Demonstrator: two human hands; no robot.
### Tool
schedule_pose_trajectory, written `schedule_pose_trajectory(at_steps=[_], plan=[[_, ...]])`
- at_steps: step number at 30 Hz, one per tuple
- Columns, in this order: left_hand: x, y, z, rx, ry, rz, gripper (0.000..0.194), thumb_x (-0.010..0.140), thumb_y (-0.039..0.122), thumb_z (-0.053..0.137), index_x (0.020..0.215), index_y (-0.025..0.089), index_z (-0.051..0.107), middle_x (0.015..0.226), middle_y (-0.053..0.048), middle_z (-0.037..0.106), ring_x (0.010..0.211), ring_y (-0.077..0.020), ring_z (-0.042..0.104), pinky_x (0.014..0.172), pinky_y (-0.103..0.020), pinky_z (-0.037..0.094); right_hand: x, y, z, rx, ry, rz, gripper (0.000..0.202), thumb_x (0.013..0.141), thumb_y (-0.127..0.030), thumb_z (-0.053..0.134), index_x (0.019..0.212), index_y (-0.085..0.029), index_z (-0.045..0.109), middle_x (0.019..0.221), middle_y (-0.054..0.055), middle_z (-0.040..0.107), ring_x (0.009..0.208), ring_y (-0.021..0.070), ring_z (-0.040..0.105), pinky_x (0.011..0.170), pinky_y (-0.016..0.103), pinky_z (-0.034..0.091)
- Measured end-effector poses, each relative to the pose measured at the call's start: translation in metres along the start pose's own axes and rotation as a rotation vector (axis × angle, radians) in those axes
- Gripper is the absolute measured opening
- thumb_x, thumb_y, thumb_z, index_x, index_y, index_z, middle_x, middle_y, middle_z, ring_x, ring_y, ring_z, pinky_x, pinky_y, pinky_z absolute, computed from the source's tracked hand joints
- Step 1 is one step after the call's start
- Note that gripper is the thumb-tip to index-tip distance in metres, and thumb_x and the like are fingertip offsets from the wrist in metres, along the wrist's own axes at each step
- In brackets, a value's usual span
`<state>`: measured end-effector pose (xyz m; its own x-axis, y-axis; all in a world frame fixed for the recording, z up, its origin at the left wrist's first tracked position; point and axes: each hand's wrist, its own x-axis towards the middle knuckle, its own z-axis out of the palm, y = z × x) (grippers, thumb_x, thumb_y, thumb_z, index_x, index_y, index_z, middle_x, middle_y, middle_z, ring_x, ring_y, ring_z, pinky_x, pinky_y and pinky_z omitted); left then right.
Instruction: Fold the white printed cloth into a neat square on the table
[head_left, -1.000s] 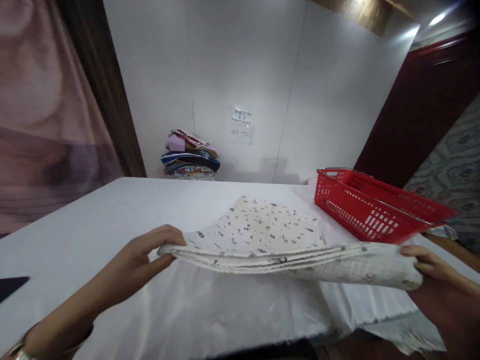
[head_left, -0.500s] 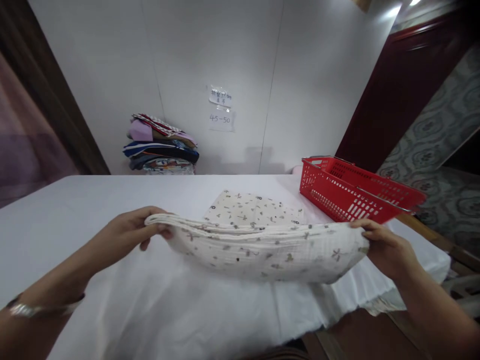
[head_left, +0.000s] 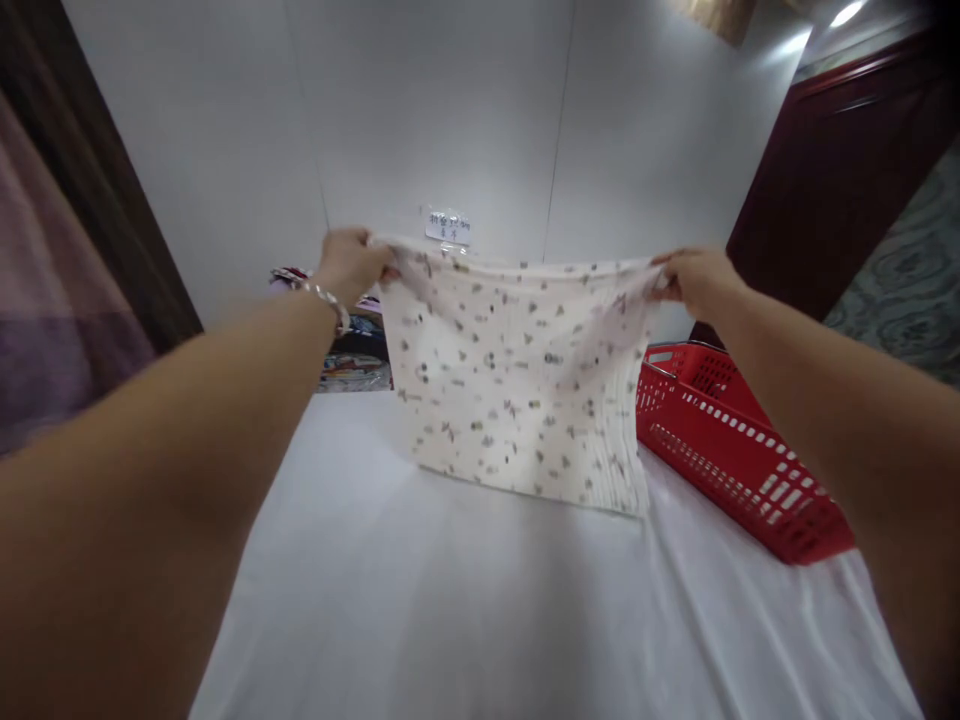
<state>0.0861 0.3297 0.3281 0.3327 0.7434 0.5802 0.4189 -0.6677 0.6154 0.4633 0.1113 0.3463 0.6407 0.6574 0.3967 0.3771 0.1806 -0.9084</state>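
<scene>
A white cloth with small dark and brown prints hangs upright in front of me, stretched between my hands. My left hand pinches its upper left corner and wears a bracelet at the wrist. The upper right corner is gripped by the fingers of my right hand. Several layers show along the cloth's right edge. Its lower edge hangs at the white-covered table, and whether it touches the surface I cannot tell.
A red perforated basket stands at the right, partly behind my right arm. Folded clothes are stacked against the wall at the back left, partly hidden by my left hand. A paper label is on the wall.
Both hands have risen and moved forward with the cloth, which now hangs down as a broad panel instead of a sagging bundle. The view has shifted, and the basket appears lower.
</scene>
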Motion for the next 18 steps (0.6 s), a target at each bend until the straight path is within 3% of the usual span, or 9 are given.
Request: schedule_pose_trajectory(at_steps=[2,4,6,8,12,13,14,16,18], plan=[[0.032,0.028,-0.02,-0.034,0.211,0.018,0.069,0.079,0.043,0.04,0.114,-0.016,0.042,0.121,-0.017,0.053,0.096,-0.0158,0.055,0.066,-0.023,0.04,0.027,-0.027,0.001,0.083,0.135,-0.17,0.039,0.074,0.0,0.038,0.106,0.0,0.06,0.071,-0.007,0.058,0.054,-0.0019,0.055,0.064,0.021,0.045],[0.051,0.051,-0.04,-0.029,0.29,0.126,0.068,0.082,0.043,0.037,0.12,-0.013,0.035,0.124,-0.012,0.05,0.095,-0.0123,0.055,0.066,-0.023,0.04,0.042,-0.047,-0.003,0.156,0.23,-0.311,0.036,0.074,0.002,0.039,0.098,-0.005,0.065,0.072,-0.006,0.061,0.057,0.0004,0.057,0.063,0.021,0.045],[0.054,0.068,-0.057,0.031,0.339,0.267,0.064,0.086,0.044,0.034,0.12,-0.011,0.031,0.125,-0.006,0.048,0.095,-0.0098,0.052,0.067,-0.023,0.04,0.045,-0.058,-0.009,0.212,0.237,-0.414,0.032,0.074,-0.001,0.04,0.094,-0.007,0.065,0.073,-0.006,0.062,0.06,0.0021,0.06,0.063,0.019,0.045],[0.038,0.078,-0.069,0.089,0.407,0.362,0.063,0.087,0.044,0.038,0.118,-0.011,0.033,0.12,-0.001,0.051,0.094,-0.0076,0.052,0.067,-0.023,0.04,0.034,-0.059,-0.016,0.247,0.208,-0.476,0.026,0.075,-0.006,0.045,0.09,-0.008,0.065,0.07,-0.006,0.062,0.062,0.0036,0.061,0.063,0.019,0.045],[-0.044,0.08,-0.078,0.226,0.508,0.373,0.054,0.084,0.044,0.046,0.111,-0.003,0.053,0.1,0.004,0.061,0.088,-0.0062,0.054,0.072,-0.021,0.041,-0.018,-0.03,-0.029,0.278,0.093,-0.482,0.012,0.07,-0.01,0.058,0.078,-0.018,0.064,0.06,-0.008,0.058,0.065,0.0084,0.061,0.067,0.025,0.051],[-0.071,0.076,-0.078,0.299,0.464,0.327,0.049,0.084,0.044,0.049,0.109,0.003,0.057,0.1,0.005,0.062,0.09,-0.0066,0.054,0.075,-0.02,0.042,-0.035,-0.016,-0.033,0.292,0.056,-0.464,0.013,0.07,-0.011,0.06,0.078,-0.02,0.063,0.063,-0.007,0.059,0.068,0.0102,0.061,0.068,0.028,0.052],[-0.101,0.07,-0.077,0.309,0.505,0.254,0.045,0.083,0.043,0.051,0.105,0.005,0.06,0.096,0.003,0.063,0.087,-0.007,0.055,0.076,-0.02,0.043,-0.055,0.0,-0.036,0.287,-0.013,-0.414,0.014,0.071,-0.01,0.059,0.079,-0.02,0.064,0.067,-0.006,0.061,0.072,0.0111,0.061,0.073,0.029,0.051],[-0.166,0.053,-0.072,0.348,0.409,0.197,0.04,0.083,0.039,0.05,0.107,0.009,0.06,0.098,0.0,0.065,0.087,-0.0096,0.057,0.079,-0.021,0.044,-0.1,0.041,-0.046,0.274,-0.029,-0.318,0.015,0.072,-0.011,0.058,0.08,-0.021,0.066,0.071,-0.004,0.061,0.074,0.0115,0.06,0.078,0.029,0.05],[-0.237,0.029,-0.065,0.374,0.209,0.143,0.034,0.079,0.038,0.05,0.102,0.017,0.063,0.096,0.001,0.067,0.084,-0.0129,0.06,0.077,-0.022,0.047,-0.152,0.088,-0.059,0.178,-0.051,-0.187,0.019,0.068,-0.014,0.059,0.082,-0.025,0.067,0.085,-0.003,0.064,0.084,0.0142,0.059,0.083,0.029,0.048]])
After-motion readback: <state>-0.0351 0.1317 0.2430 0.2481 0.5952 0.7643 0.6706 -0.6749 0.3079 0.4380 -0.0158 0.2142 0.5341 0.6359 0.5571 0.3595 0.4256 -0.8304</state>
